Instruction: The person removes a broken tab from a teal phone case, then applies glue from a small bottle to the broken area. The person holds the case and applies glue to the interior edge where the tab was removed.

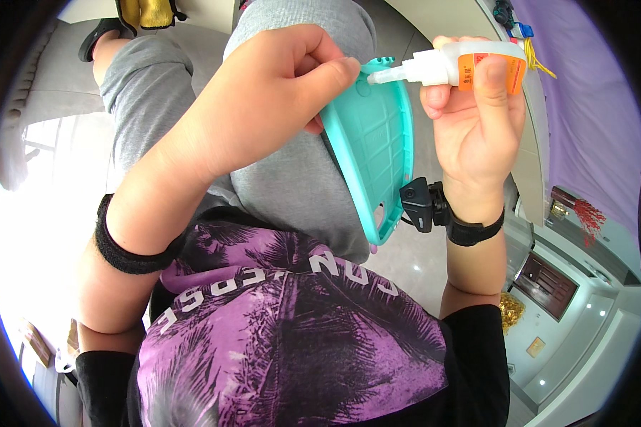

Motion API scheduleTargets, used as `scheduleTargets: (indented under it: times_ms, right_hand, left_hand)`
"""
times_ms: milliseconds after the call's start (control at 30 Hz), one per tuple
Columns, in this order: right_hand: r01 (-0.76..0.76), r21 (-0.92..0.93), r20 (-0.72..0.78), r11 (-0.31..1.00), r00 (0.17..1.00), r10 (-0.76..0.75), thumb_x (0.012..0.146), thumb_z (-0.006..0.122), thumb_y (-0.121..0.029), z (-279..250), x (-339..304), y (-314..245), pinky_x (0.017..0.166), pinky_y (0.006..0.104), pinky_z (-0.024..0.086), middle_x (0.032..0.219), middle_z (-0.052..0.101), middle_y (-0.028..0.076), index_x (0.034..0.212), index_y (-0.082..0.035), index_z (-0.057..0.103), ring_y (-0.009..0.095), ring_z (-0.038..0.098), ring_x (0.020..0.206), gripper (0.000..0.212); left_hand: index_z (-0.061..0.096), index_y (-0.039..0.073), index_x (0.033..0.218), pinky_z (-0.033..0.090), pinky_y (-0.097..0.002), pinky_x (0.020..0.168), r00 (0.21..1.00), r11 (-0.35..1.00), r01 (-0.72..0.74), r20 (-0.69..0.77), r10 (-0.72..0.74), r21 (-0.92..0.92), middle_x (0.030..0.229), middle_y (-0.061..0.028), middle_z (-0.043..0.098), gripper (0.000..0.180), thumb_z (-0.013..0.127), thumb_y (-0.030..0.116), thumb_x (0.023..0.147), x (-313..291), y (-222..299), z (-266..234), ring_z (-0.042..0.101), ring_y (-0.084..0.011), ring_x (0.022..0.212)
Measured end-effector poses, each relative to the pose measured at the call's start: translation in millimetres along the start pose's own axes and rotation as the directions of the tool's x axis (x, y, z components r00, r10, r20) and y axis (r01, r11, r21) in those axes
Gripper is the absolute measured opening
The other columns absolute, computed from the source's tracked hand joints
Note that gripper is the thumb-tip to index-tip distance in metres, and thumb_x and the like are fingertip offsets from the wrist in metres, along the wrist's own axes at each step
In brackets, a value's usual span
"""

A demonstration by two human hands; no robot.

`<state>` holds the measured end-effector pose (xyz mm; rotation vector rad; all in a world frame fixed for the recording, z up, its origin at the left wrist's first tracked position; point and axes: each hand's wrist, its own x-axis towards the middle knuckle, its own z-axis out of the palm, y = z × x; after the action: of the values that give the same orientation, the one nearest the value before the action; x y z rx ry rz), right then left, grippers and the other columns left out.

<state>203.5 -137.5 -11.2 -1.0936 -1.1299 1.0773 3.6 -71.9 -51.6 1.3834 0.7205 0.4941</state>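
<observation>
My left hand (295,78) pinches the upper edge of a turquoise phone case (377,142), its thumb on top of the rim. The case hangs tilted over my lap with its ribbed inner side showing and a camera hole near the lower end. A small white glue bottle (449,65) with an orange label lies sideways in my right hand (481,121), fingers and thumb closed round it. Its clear nozzle points left, the tip at the case's upper corner, close to my left thumb. Whether the tip touches the case I cannot tell.
My legs in grey trousers (285,185) lie beneath the case. A small black camera (421,205) is strapped to my right wrist, close beside the case's edge. At the upper right a table edge (538,153) runs past, with a purple cloth (591,92) and a yellow cord (540,62).
</observation>
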Motion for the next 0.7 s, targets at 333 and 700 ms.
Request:
scheduleTargets:
  times_ms: [333, 700]
  right_hand:
    - [0.052, 0.034, -0.034, 0.998, 0.998, -0.051, 0.096, 0.049, -0.032, -2, -6, -2, 0.056, 0.0293, 0.04, 0.11, 0.058, 0.019, 0.114, -0.001, 0.054, 0.018, 0.053, 0.068, 0.037]
    - [0.108, 0.206, -0.125, 0.973, 0.989, -0.083, 0.095, 0.052, -0.024, 3, -19, -1, 0.052, 0.0328, 0.045, 0.1, 0.062, 0.019, 0.11, 0.003, 0.054, 0.021, 0.058, 0.063, 0.031]
  left_hand:
    - [0.057, 0.006, 0.089, 0.042, -0.0183, 0.059, 1.0, 1.0, -0.006, -0.006, 0.006, -0.019, 0.073, 0.0044, 0.056, 0.02, 0.053, 0.024, 0.095, -4, -1, -3, 0.051, -0.0024, 0.065]
    - [0.055, 0.001, 0.097, 0.051, -0.0218, 0.061, 0.998, 0.98, 0.07, 0.005, -0.07, -0.189, 0.082, -0.0014, 0.062, 0.015, 0.058, 0.015, 0.092, -26, 4, -8, 0.06, -0.0065, 0.074]
